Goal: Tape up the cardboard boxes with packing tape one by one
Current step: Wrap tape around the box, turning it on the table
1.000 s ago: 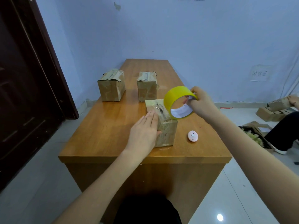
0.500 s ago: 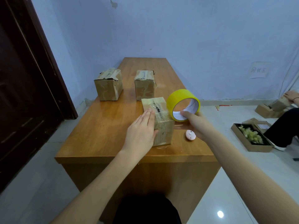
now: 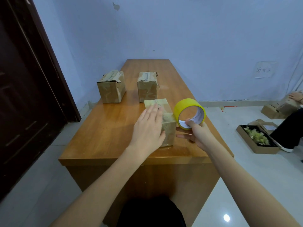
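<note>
Item: near box, small cardboard carton, standing on the wooden table close to its front edge, right of centre. Surface glossy with tape already laid over top and front. Judged light and fairly stiff; likely to slide on the smooth tabletop unless held down, and the walls may dent under a hard squeeze. Best hold: flat palm on the top, or fingers across opposite side faces, away from the seam being taped.

Item: tape roll, yellow, white core, held on edge just beside the box's right face. Judged light and rigid; grip through the core and over the rim.

Left hand: fingers straight and together, lying flat on the box's top and left side, pressing it in place.

Right hand: thumb hooked inside the roll's core, fingers extended beneath it toward the box.

Also present: two far boxes, taped tops, standing apart further up the table.

Not determinable: whether a strip runs from roll to box; the free end of the tape; the box's right and rear faces; what, if anything, lies on the table beneath the right hand.
</note>
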